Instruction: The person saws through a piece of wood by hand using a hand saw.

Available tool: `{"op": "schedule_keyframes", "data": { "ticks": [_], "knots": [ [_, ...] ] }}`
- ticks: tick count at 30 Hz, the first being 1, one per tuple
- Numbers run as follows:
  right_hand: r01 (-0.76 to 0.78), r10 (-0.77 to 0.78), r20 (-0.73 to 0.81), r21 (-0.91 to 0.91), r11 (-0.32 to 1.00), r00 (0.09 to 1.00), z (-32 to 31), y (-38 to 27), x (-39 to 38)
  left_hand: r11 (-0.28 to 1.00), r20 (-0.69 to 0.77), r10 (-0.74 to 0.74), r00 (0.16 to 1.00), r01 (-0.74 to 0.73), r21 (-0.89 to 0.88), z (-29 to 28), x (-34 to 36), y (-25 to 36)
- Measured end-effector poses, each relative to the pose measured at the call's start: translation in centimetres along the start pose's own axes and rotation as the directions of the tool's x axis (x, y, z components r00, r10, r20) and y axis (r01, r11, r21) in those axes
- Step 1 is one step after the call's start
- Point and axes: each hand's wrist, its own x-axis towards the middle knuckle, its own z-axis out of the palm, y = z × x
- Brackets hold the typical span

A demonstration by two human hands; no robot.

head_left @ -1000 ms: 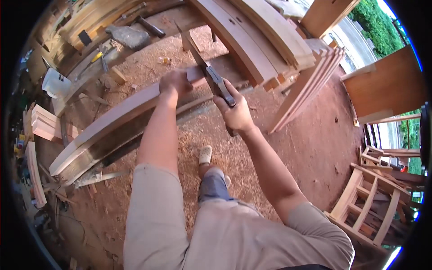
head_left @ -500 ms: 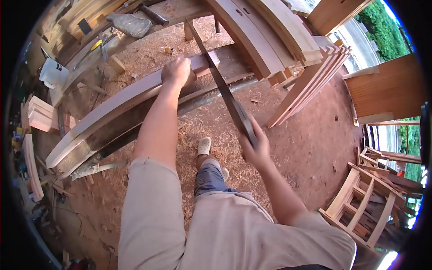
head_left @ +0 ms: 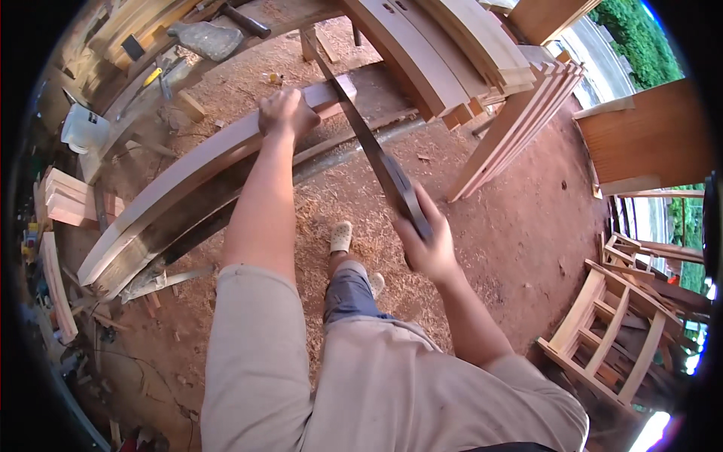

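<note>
A long, curved pinkish board (head_left: 187,172) lies over a dark timber bench (head_left: 384,94), sloping from lower left to upper middle. My left hand (head_left: 288,113) is closed on the board near its upper right end, knuckles up. My right hand (head_left: 427,237) grips the handle of a handsaw (head_left: 370,145), whose long dark blade crosses that board end just right of my left hand. Right of the saw's tip, a stack of curved planks (head_left: 410,49) overhangs the bench.
Leaning boards (head_left: 504,139) and a plywood panel (head_left: 640,135) stand at right, above wooden frames (head_left: 610,331). A white bucket (head_left: 89,128), hammer (head_left: 245,20), yellow-handled tool (head_left: 152,76) and short blocks (head_left: 75,196) lie left and back. Shavings cover the floor (head_left: 354,203) around my feet.
My right hand has drawn the saw back toward me since a second ago, so more blade shows on my side of the board. My left hand stays on the board.
</note>
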Motion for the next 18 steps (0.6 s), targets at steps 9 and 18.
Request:
{"op": "schedule_keyframes", "data": {
  "ticks": [9,18],
  "knots": [
    [-0.15,0.155,0.048,-0.084,0.985,0.987,-3.6,-0.9,-7.4,1.0,-0.07,0.001,0.998,0.001,0.019,1.8,0.2,-2.5],
    [0.164,-0.163,0.03,-0.043,0.986,0.986,2.8,-2.7,9.9,0.981,0.133,-0.07,0.989,0.093,-0.173,-3.7,-1.4,1.5]
  ]
}}
